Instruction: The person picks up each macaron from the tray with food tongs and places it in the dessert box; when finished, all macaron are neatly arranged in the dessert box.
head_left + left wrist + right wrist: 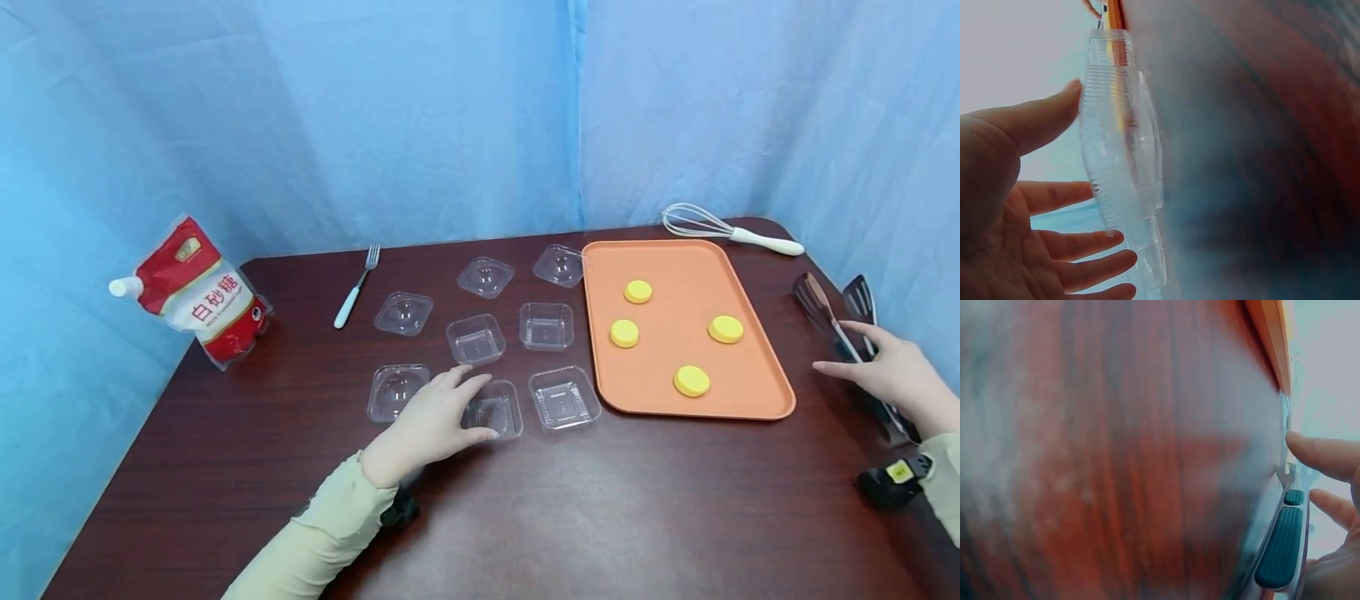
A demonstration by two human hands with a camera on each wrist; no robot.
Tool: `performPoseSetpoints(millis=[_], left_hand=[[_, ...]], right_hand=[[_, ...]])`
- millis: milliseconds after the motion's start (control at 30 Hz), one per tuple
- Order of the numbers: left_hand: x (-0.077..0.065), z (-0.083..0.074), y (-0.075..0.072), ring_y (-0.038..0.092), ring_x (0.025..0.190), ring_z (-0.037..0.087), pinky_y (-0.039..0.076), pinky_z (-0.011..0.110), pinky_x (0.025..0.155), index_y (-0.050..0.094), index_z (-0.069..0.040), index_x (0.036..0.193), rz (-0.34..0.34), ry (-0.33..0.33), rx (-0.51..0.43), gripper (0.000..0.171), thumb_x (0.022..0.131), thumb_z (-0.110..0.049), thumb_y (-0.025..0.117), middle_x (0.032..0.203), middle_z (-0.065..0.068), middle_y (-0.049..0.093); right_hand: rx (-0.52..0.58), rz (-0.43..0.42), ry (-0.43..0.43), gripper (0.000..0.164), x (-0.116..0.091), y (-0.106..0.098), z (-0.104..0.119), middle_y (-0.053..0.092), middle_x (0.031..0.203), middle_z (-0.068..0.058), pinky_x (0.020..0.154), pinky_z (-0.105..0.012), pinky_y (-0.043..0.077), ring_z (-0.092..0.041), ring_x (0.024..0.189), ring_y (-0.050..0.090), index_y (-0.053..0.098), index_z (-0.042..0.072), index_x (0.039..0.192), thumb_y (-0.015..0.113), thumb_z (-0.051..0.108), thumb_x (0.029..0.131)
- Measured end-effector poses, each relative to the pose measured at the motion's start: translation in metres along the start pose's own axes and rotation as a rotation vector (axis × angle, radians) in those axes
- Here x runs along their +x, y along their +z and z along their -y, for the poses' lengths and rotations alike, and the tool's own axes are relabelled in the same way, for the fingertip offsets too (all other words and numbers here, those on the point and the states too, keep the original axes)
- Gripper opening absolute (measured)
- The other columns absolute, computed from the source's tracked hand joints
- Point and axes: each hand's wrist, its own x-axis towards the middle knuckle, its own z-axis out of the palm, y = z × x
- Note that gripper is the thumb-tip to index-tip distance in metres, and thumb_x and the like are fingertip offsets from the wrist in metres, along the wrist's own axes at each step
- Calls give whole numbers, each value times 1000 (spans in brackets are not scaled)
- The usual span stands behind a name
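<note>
My left hand [427, 421] reaches over a clear plastic box [495, 410] with thumb and fingers spread. In the left wrist view the fingers are mostly straight and the thumb tip lies right at the edge of the clear plastic [1116, 137]. A domed clear lid [397, 392] lies just left of this hand. At the far right, my right hand [888, 367] hovers by a pair of kitchen tongs [847, 337] with dark slotted heads, thumb and fingers apart. Their teal-padded handle [1282, 547] shows beside that hand in the right wrist view.
More clear boxes [564, 398] and lids [405, 314] lie mid-table. An orange tray [660, 392] carries several yellow round caps [691, 381]. A whisk [757, 239] lies behind it. A fork [357, 287] and a red sugar pouch [202, 292] are to the left.
</note>
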Motion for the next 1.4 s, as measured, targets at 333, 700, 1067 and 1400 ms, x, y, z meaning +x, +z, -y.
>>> performPoseSetpoints(millis=[333,700,1067,1400], left_hand=[[1,-3,1,49,122,35,43,48,100,49,-6,136,47,-8,3,76,76,-44,76,134,20,49],[0,-5,0,53,118,34,44,45,99,50,-1,135,52,12,-11,76,76,-42,76,129,16,54],[1,0,1,55,116,30,45,42,98,49,-2,136,76,8,-32,77,76,-42,76,125,14,57],[4,3,2,56,116,28,45,41,97,48,-3,137,99,1,-61,78,76,-42,76,125,13,56]], right_hand=[[62,27,76,75,0,1,-1,10,141,-45,88,-70,33,-62,118,25,6,-7,147,52,21,96],[32,4,84,75,-3,0,2,21,133,-49,86,-67,36,-59,110,33,9,-11,145,55,13,91],[68,-24,56,75,0,0,7,24,132,-49,77,-63,41,-58,105,37,13,-8,147,54,12,87],[81,-95,-9,77,-10,-3,25,29,127,-46,77,-66,38,-56,102,38,20,-7,143,62,23,87]])
